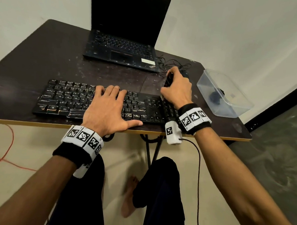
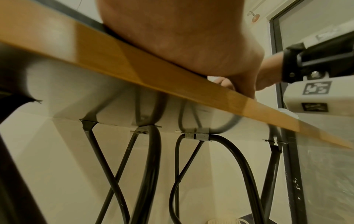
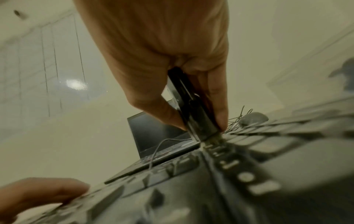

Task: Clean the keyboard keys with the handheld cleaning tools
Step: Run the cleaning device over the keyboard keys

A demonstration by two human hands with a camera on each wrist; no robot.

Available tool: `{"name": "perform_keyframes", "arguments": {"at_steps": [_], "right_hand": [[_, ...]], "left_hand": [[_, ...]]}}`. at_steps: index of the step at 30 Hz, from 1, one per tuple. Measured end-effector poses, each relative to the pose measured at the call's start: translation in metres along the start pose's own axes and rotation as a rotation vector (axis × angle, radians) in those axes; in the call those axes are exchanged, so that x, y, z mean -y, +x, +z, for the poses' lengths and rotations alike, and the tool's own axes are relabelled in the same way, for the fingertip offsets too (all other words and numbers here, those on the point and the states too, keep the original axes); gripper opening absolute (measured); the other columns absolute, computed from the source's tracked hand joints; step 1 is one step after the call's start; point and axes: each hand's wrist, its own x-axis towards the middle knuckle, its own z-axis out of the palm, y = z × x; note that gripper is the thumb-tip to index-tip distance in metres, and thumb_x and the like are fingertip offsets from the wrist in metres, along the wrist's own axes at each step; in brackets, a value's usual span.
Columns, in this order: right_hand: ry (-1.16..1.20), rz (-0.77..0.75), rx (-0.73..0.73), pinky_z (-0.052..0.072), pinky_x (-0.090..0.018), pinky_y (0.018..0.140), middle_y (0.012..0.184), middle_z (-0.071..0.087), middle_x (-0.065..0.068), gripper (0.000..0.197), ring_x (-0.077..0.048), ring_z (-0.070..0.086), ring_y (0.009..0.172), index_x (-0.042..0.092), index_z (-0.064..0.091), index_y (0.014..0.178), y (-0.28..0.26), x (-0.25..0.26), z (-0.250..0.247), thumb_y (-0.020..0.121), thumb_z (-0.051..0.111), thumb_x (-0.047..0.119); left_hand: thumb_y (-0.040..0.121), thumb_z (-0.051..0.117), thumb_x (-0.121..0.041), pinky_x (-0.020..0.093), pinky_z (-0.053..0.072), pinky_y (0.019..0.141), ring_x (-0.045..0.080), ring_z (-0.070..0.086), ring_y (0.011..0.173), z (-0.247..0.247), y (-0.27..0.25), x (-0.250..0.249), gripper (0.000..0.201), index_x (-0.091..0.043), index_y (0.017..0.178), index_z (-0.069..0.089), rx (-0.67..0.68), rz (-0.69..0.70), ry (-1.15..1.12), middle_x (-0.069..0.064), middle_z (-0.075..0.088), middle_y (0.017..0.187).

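Looking down from my head, my left hand (image 1: 108, 108) lies flat, fingers straight and slightly spread, on the middle of the black full-size keyboard (image 1: 59, 99) near the front edge of the dark wooden table (image 1: 44, 55). At centre right, my right hand (image 1: 177, 89) grips a slim black cleaning brush (image 1: 168, 80), tip at the keyboard's right section. An open black laptop (image 1: 123, 47) sits at upper centre; a clear plastic box (image 1: 224, 94) at right.

From my left wrist, only my palm (image 2: 182, 37) shows above the table's edge (image 2: 134, 63).

From my right wrist, thumb and fingers (image 3: 218, 97) pinch the brush (image 3: 193, 109) upright against the blurred keys (image 3: 258, 151).
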Motion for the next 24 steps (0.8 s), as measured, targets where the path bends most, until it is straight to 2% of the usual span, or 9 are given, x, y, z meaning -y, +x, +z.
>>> {"name": "perform_keyframes", "arguments": {"at_steps": [6,11,14,16,18,21,24], "right_hand": [[0.213,-0.125,0.157,0.062,-0.043,0.081,0.098,0.070,0.005,0.038,-0.026,0.070,0.094,0.037,0.056,0.103,-0.007,0.043,0.018,0.074,0.075,0.022],[0.055,-0.070,0.020,0.056,-0.039,0.080,0.095,0.068,-0.003,0.043,-0.031,0.064,0.091,0.031,0.055,0.113,0.003,0.012,0.012,0.076,0.068,0.015],[0.154,-0.115,0.133,0.061,-0.045,0.083,0.097,0.071,0.003,0.040,-0.026,0.069,0.092,0.036,0.055,0.106,0.000,0.024,0.013,0.074,0.073,0.019],[0.167,-0.135,0.137,0.061,-0.045,0.085,0.100,0.072,0.003,0.039,-0.026,0.069,0.094,0.035,0.056,0.105,0.002,0.034,0.016,0.074,0.074,0.020],[0.173,-0.139,0.093,0.057,-0.039,0.082,0.099,0.072,-0.001,0.040,-0.028,0.067,0.095,0.033,0.055,0.107,0.004,0.041,0.022,0.074,0.072,0.019],[0.215,-0.171,0.152,0.050,-0.029,0.076,0.101,0.071,0.002,0.038,-0.023,0.067,0.094,0.032,0.057,0.107,0.002,0.043,0.031,0.077,0.075,0.019],[0.191,-0.143,0.073,0.055,-0.037,0.082,0.099,0.071,-0.002,0.040,-0.027,0.065,0.094,0.030,0.057,0.110,0.005,0.039,0.031,0.076,0.072,0.018]], "left_hand": [[0.073,0.009,-0.107,0.052,0.028,0.115,0.031,0.046,0.141,0.000,0.001,0.001,0.132,-0.009,0.152,0.047,-0.009,0.004,-0.010,0.013,0.054,0.151],[0.073,0.008,-0.107,0.052,0.029,0.115,0.030,0.048,0.139,0.000,0.000,0.002,0.133,-0.009,0.152,0.048,-0.013,0.003,-0.021,0.012,0.055,0.150],[0.072,0.005,-0.107,0.052,0.029,0.116,0.030,0.047,0.140,0.001,0.000,0.001,0.134,-0.009,0.153,0.047,-0.013,0.006,-0.014,0.012,0.054,0.150],[0.072,0.005,-0.107,0.052,0.028,0.116,0.030,0.047,0.141,-0.001,0.001,0.001,0.134,-0.009,0.153,0.046,-0.012,0.008,-0.016,0.012,0.054,0.151],[0.072,0.006,-0.107,0.052,0.028,0.115,0.030,0.047,0.140,-0.002,0.001,0.002,0.133,-0.009,0.153,0.047,-0.012,0.004,-0.017,0.012,0.054,0.150],[0.073,0.007,-0.108,0.052,0.029,0.115,0.029,0.048,0.139,0.001,0.001,0.002,0.133,-0.009,0.152,0.047,-0.015,0.005,-0.013,0.011,0.055,0.149],[0.073,0.008,-0.108,0.053,0.029,0.116,0.030,0.047,0.140,0.000,0.001,0.000,0.133,-0.009,0.152,0.047,-0.017,0.009,-0.027,0.013,0.054,0.151]]}}
